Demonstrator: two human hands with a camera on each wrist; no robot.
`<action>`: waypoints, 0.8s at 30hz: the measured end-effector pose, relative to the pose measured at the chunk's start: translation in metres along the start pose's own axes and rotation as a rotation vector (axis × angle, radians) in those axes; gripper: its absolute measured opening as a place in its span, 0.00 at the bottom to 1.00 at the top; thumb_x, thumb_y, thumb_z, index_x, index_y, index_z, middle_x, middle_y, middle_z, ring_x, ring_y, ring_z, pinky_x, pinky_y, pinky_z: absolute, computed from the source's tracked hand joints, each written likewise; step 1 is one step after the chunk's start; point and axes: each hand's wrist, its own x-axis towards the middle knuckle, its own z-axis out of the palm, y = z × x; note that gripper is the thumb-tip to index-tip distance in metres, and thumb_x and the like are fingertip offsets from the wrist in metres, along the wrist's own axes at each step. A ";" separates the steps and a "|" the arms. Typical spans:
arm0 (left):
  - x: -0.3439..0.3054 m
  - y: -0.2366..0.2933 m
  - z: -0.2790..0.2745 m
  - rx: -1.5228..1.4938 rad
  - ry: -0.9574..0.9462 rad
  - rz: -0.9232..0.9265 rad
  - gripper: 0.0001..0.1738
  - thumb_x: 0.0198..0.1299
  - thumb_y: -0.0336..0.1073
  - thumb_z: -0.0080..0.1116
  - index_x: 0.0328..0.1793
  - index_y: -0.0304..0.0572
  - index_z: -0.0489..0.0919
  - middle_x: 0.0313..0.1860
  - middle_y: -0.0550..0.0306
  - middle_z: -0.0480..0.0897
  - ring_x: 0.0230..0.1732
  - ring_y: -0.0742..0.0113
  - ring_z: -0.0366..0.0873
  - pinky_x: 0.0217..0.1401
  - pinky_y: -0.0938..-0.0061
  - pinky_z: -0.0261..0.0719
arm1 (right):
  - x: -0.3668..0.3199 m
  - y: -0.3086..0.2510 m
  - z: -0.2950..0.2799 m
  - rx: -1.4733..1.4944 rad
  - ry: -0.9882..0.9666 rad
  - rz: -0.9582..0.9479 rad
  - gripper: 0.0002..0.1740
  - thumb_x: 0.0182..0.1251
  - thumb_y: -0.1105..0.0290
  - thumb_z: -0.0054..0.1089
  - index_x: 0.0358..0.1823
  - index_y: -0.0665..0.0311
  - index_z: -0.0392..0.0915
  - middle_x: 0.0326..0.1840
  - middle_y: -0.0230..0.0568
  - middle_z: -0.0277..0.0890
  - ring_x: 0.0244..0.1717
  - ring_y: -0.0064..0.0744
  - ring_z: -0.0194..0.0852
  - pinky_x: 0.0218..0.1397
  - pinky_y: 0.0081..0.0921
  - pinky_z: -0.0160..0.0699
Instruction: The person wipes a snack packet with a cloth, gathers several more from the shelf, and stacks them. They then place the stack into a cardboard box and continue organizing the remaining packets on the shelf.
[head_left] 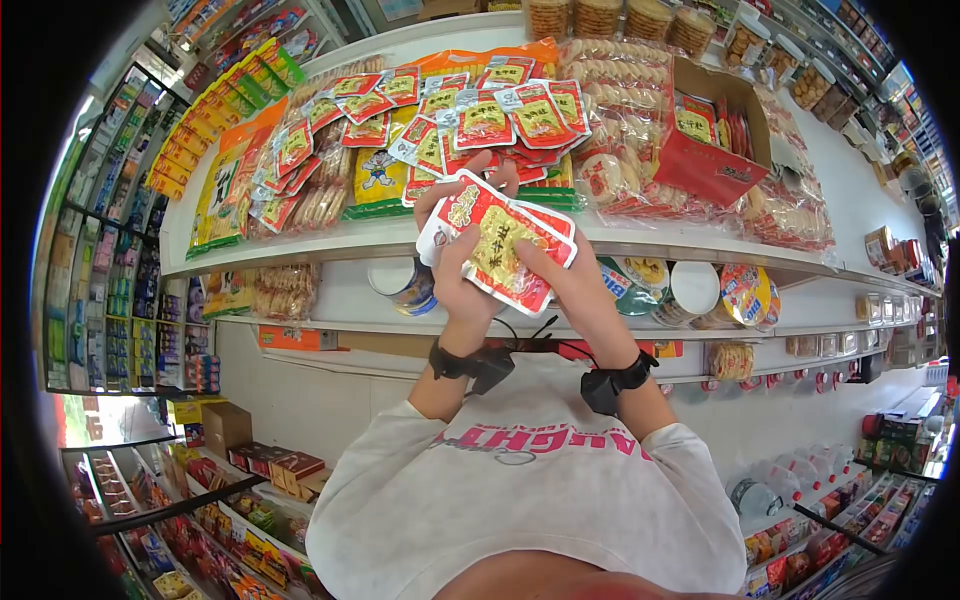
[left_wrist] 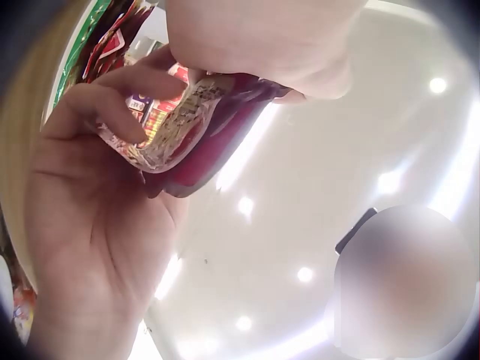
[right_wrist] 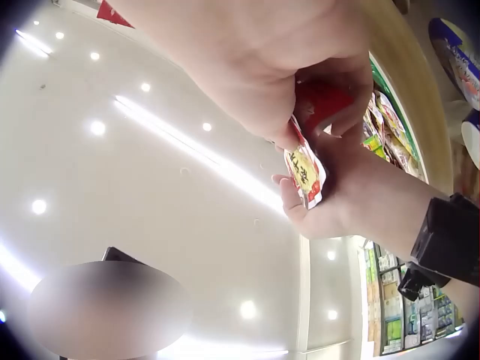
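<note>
Both hands hold a small stack of red-and-white snack packets (head_left: 497, 250) in front of the chest, over the shelf's front edge. My left hand (head_left: 458, 285) grips the stack's left side, thumb across the front and fingers behind. On the right side my right hand (head_left: 572, 285) pinches it, thumb on the printed face. The left wrist view shows the curled left fingers (left_wrist: 124, 101) around the packets' edges. In the right wrist view, the packet (right_wrist: 304, 174) shows between both hands. Just beyond lies a loose pile of similar packets (head_left: 487, 122).
An open red cardboard box (head_left: 705, 170) with packets inside stands right of the pile. Bagged round crackers (head_left: 620, 120) and yellow-green bags (head_left: 228, 190) cover the white shelf (head_left: 420, 240). Tubs (head_left: 690, 290) sit on the level below. Racks of goods (head_left: 120, 260) stand at left.
</note>
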 end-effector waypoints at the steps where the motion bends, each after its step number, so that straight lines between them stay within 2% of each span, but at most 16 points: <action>1: -0.003 -0.002 0.005 -0.025 -0.003 0.003 0.35 0.61 0.32 0.51 0.78 0.50 0.62 0.79 0.29 0.66 0.78 0.27 0.67 0.84 0.35 0.62 | 0.002 0.002 0.001 0.019 0.037 -0.040 0.38 0.72 0.67 0.73 0.77 0.70 0.63 0.64 0.44 0.79 0.61 0.26 0.80 0.61 0.26 0.83; 5: -0.010 -0.002 0.013 -0.184 0.071 -0.071 0.42 0.60 0.28 0.53 0.83 0.49 0.56 0.78 0.29 0.66 0.81 0.29 0.65 0.82 0.37 0.65 | 0.005 -0.004 0.004 0.121 0.097 -0.125 0.39 0.72 0.75 0.71 0.80 0.67 0.59 0.68 0.46 0.75 0.65 0.29 0.79 0.64 0.29 0.85; 6: -0.009 -0.003 0.013 -0.233 0.067 -0.063 0.39 0.63 0.30 0.54 0.81 0.51 0.58 0.77 0.30 0.68 0.77 0.31 0.70 0.78 0.38 0.71 | 0.006 -0.001 0.005 0.079 0.103 -0.172 0.37 0.75 0.73 0.68 0.79 0.67 0.60 0.69 0.47 0.73 0.63 0.28 0.80 0.63 0.28 0.85; 9: -0.008 -0.006 0.004 -0.035 0.066 -0.071 0.33 0.67 0.31 0.47 0.80 0.55 0.60 0.76 0.32 0.70 0.73 0.34 0.74 0.81 0.36 0.67 | 0.003 0.000 0.008 0.139 0.199 -0.185 0.37 0.74 0.66 0.72 0.76 0.71 0.62 0.57 0.45 0.80 0.59 0.27 0.82 0.59 0.26 0.84; 10: -0.004 -0.006 0.001 -0.017 0.067 -0.032 0.30 0.68 0.32 0.47 0.78 0.55 0.62 0.73 0.34 0.74 0.67 0.39 0.79 0.79 0.37 0.70 | 0.004 0.003 0.000 0.157 0.202 -0.116 0.34 0.75 0.66 0.70 0.74 0.71 0.65 0.55 0.44 0.82 0.57 0.26 0.83 0.59 0.25 0.84; 11: 0.000 -0.003 -0.003 -0.032 0.129 -0.037 0.30 0.68 0.32 0.48 0.78 0.55 0.63 0.72 0.34 0.74 0.67 0.40 0.79 0.79 0.37 0.70 | 0.008 0.009 -0.014 0.176 0.204 -0.045 0.31 0.76 0.66 0.69 0.72 0.71 0.67 0.52 0.43 0.84 0.56 0.25 0.84 0.58 0.24 0.83; 13: 0.010 0.011 -0.007 -0.058 0.254 -0.051 0.30 0.69 0.33 0.48 0.77 0.54 0.63 0.71 0.34 0.75 0.67 0.41 0.79 0.79 0.37 0.71 | 0.006 0.006 -0.018 0.160 0.134 0.010 0.27 0.77 0.66 0.68 0.69 0.71 0.70 0.50 0.42 0.87 0.53 0.23 0.85 0.57 0.22 0.83; 14: 0.014 0.015 -0.015 -0.092 0.245 -0.062 0.29 0.69 0.35 0.49 0.76 0.51 0.65 0.71 0.34 0.75 0.69 0.42 0.77 0.78 0.37 0.72 | 0.003 0.001 -0.017 0.122 0.060 -0.007 0.25 0.77 0.67 0.67 0.68 0.71 0.72 0.49 0.42 0.88 0.51 0.23 0.86 0.56 0.21 0.83; 15: 0.017 0.015 -0.020 -0.095 0.250 -0.069 0.29 0.69 0.35 0.49 0.77 0.51 0.65 0.71 0.33 0.75 0.70 0.42 0.77 0.79 0.37 0.71 | 0.000 -0.003 -0.016 0.084 -0.016 -0.025 0.23 0.78 0.68 0.66 0.66 0.71 0.73 0.48 0.41 0.89 0.50 0.22 0.87 0.55 0.20 0.83; 16: 0.020 0.015 -0.023 -0.099 0.255 -0.076 0.29 0.69 0.36 0.49 0.77 0.50 0.65 0.71 0.32 0.75 0.71 0.41 0.76 0.79 0.36 0.70 | 0.001 -0.002 -0.017 0.054 -0.045 -0.023 0.24 0.79 0.69 0.65 0.69 0.73 0.71 0.54 0.47 0.89 0.51 0.23 0.87 0.52 0.20 0.83; 21: 0.022 0.014 -0.027 -0.195 0.257 -0.124 0.32 0.69 0.38 0.48 0.80 0.48 0.65 0.74 0.29 0.71 0.76 0.36 0.71 0.83 0.36 0.65 | -0.002 -0.008 -0.011 -0.049 -0.096 -0.020 0.28 0.79 0.71 0.64 0.74 0.73 0.68 0.53 0.49 0.89 0.50 0.22 0.87 0.49 0.19 0.83; 24: 0.022 0.010 -0.030 -0.422 0.270 -0.149 0.32 0.69 0.37 0.48 0.80 0.47 0.64 0.75 0.30 0.71 0.77 0.31 0.70 0.83 0.36 0.65 | 0.001 -0.005 -0.010 -0.090 -0.086 -0.016 0.28 0.79 0.72 0.62 0.75 0.72 0.66 0.53 0.49 0.89 0.50 0.24 0.88 0.49 0.21 0.85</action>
